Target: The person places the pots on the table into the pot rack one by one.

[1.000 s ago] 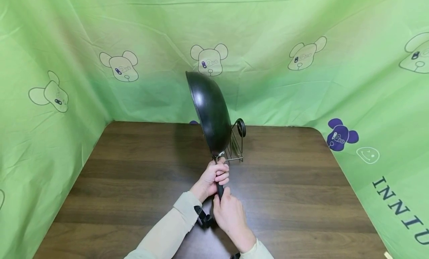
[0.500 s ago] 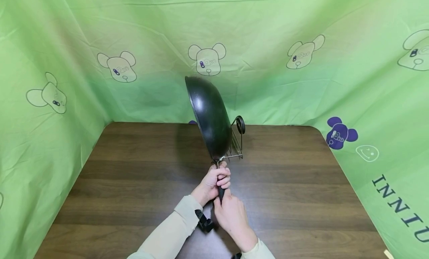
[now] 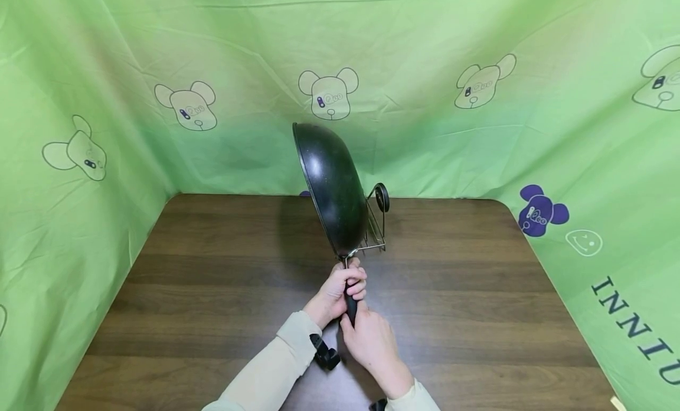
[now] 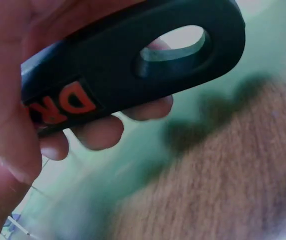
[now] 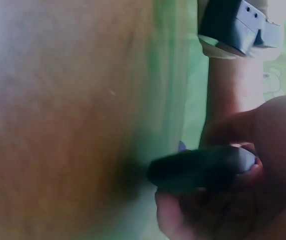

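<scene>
A black wok (image 3: pixel 332 186) stands tilted up on edge, its outer side toward the right and its handle pointing at the person. My left hand (image 3: pixel 336 290) grips the handle just below the pan body. Close behind it, my right hand (image 3: pixel 369 340) pinches the handle's end between thumb and fingers. In the left wrist view, the black handle (image 4: pixel 112 65) shows a long hanging hole and red letters, with fingers curled under it. A wire rack (image 3: pixel 376 225) stands behind the wok's right side; whether they touch is hidden.
The rack has a black ring (image 3: pixel 382 197) at its top right. Under everything is a brown wooden table (image 3: pixel 457 310). Green cloth (image 3: pixel 255 145) printed with bear heads hangs at the back and both sides.
The wok has sunk slightly and come a little toward the person, both hands moving with it. Over the last half second it has hardly moved.
</scene>
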`<state>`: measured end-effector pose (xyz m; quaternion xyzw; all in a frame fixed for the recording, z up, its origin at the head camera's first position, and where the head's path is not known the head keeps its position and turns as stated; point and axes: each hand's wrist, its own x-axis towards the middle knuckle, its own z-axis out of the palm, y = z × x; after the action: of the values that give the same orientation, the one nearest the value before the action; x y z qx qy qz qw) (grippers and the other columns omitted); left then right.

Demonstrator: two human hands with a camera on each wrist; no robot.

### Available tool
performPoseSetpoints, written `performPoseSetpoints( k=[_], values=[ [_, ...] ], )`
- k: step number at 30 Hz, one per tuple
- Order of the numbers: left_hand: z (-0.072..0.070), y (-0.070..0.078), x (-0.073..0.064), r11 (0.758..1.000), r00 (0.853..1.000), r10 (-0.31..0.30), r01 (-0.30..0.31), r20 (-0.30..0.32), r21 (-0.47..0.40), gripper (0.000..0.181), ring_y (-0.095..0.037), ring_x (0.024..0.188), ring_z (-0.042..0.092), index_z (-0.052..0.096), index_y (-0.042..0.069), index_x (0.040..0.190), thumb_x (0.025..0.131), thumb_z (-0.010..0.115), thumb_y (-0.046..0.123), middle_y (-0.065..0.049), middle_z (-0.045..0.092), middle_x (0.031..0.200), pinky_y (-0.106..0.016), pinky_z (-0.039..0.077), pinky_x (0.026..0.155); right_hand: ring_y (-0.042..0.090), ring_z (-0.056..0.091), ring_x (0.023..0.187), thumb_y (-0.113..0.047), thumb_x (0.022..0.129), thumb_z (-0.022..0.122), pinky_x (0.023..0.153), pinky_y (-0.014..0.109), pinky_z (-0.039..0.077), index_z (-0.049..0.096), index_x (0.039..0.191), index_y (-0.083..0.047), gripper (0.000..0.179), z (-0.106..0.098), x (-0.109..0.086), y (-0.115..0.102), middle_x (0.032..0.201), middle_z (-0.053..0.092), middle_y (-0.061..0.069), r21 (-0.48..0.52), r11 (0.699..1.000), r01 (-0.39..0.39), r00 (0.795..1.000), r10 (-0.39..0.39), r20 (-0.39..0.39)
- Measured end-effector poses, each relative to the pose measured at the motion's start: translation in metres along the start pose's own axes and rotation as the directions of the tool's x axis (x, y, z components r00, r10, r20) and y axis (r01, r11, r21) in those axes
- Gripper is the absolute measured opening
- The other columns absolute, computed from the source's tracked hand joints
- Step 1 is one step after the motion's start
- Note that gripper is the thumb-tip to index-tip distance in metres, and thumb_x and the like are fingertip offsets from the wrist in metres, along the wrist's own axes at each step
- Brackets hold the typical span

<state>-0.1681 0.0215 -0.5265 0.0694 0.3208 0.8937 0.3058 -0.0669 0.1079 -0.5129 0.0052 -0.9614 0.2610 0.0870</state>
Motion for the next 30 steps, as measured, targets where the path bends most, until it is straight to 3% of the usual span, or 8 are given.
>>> performPoseSetpoints(
  k=[4, 11, 18, 30],
  values=[
    [0.000, 0.001, -0.001, 1.000, 1.000, -0.002, 0.002, 0.007, 0.000, 0.034, 0.000, 0.041, 0.035, 0.044, 0.023, 0.076, 0.089, 0.046, -0.008, 0.011, 0.036, 0.055, -0.014, 0.031, 0.041, 0.037, 0.064, 0.062, -0.025, 0.087, 0.070, 0.048, 0.048, 0.045, 0.064, 0.093, -0.004, 0.023, -0.005, 0.000, 0.001, 0.073, 0.067, 0.011, -0.017, 1.000, 0.002, 0.999, -0.002, 0.034],
    [-0.002, 0.004, -0.002, 1.000, 1.000, -0.003, 0.002, 0.019, 0.011, 0.032, 0.000, 0.041, 0.035, 0.044, 0.022, 0.076, 0.089, 0.047, -0.007, 0.011, 0.037, 0.056, -0.014, 0.030, 0.041, 0.031, 0.061, 0.057, -0.014, 0.085, 0.073, 0.048, 0.044, 0.044, 0.063, 0.088, -0.002, 0.016, -0.005, 0.004, 0.002, 0.066, 0.063, 0.009, 0.067, 0.991, 0.118, 0.993, -0.119, 0.003],
    [-0.004, 0.010, -0.004, 1.000, 1.000, -0.002, 0.003, -0.018, 0.022, 0.032, 0.001, 0.040, 0.034, 0.042, 0.021, 0.076, 0.089, 0.045, -0.008, 0.011, 0.037, 0.056, -0.013, 0.029, 0.040, 0.027, 0.062, 0.059, -0.013, 0.087, 0.072, 0.050, 0.040, 0.046, 0.063, 0.091, 0.000, 0.017, -0.003, 0.008, -0.005, 0.068, 0.064, 0.011, 0.119, 0.985, 0.126, 0.990, -0.132, 0.046],
    [-0.011, 0.023, -0.008, 0.999, 0.998, -0.022, 0.024, -0.053, 0.041, 0.031, 0.001, 0.039, 0.034, 0.042, 0.021, 0.077, 0.089, 0.046, -0.007, 0.011, 0.035, 0.056, -0.013, 0.029, 0.040, 0.029, 0.064, 0.058, -0.013, 0.085, 0.072, 0.048, 0.040, 0.047, 0.062, 0.090, 0.001, 0.017, 0.006, 0.013, -0.016, 0.068, 0.065, 0.011, 0.141, 0.976, 0.165, 0.985, -0.170, 0.023]
  ],
)
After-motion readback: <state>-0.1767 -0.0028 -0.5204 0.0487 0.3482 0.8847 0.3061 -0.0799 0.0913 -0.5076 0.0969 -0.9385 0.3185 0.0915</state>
